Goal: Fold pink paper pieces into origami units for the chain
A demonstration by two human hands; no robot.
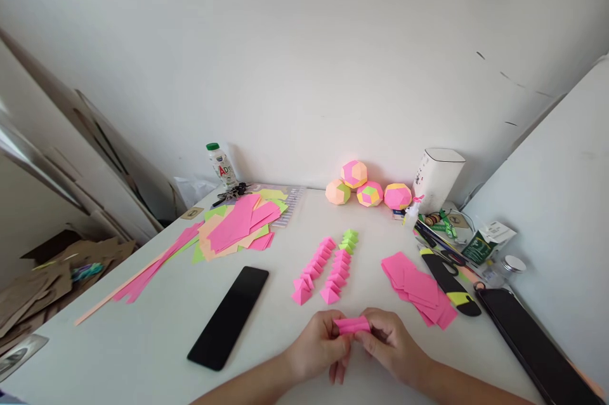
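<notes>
A small folded piece of pink paper (353, 325) is stretched between my two hands, just above the table's near edge. My left hand (323, 345) pinches its left end, fingers closed. On the other end, my right hand (391, 341) grips with thumb and fingers. Right beyond my hands stand two rows of folded paper pieces: a pink row (314, 268) and another pink row (338, 275) with green pieces (349, 241) at its far end. A loose stack of pink paper rectangles (416, 287) lies to the right of my right hand.
A black phone (229, 317) lies left of my hands. Coloured paper sheets (238, 227) and strips (159, 265) cover the far left, beside a bottle (221, 164). Several paper balls (354, 174) sit against the wall. A utility knife (450, 281) and black case (537, 341) line the right.
</notes>
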